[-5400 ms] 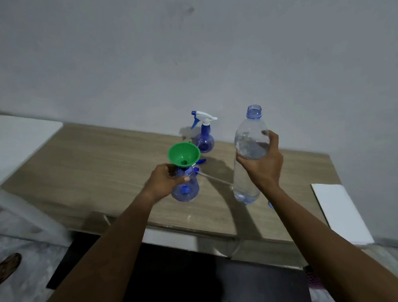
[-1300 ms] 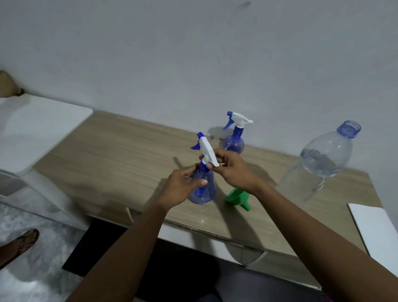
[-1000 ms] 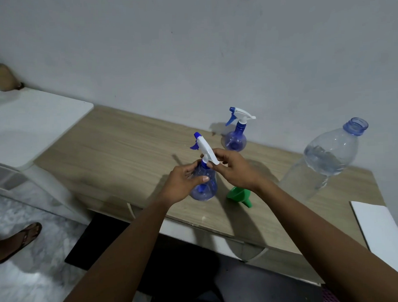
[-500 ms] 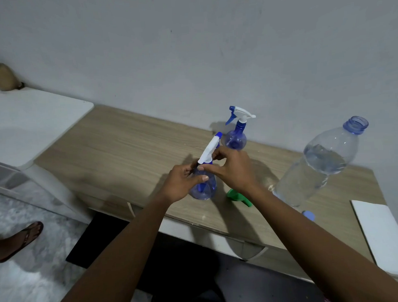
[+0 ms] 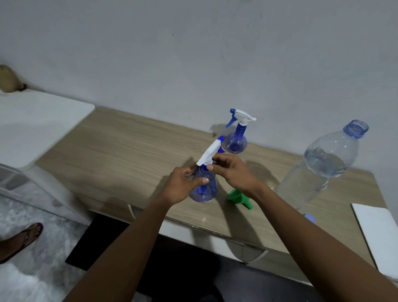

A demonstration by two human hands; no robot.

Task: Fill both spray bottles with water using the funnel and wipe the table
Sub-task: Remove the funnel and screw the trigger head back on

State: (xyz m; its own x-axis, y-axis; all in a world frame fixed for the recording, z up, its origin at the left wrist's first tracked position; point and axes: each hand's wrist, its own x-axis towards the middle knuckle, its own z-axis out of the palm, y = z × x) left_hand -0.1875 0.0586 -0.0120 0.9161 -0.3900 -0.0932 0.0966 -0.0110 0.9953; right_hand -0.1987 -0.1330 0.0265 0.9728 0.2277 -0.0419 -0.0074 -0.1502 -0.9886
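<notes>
One round blue translucent plastic spray bottle [image 5: 204,188], front of wooden table [image 5: 125,149]: left hand [image 5: 183,185] grips body, right hand [image 5: 233,172] pinches white trigger head [image 5: 210,153], now twisted rearward, so recapping proceeds; green plastic funnel [image 5: 239,198] lies beside, freed.

Home room: wooden desk [image 5: 125,149], plain wall [image 5: 189,48], marble floor [image 5: 28,286].

Bare forearms lead to a bare left hand [image 5: 183,185] and bare right hand [image 5: 234,175]

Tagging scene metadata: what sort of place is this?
Probably a room in a home: a wood-grain table set against a plain painted wall, a marble-look floor, and a sandalled foot nearby.
</notes>
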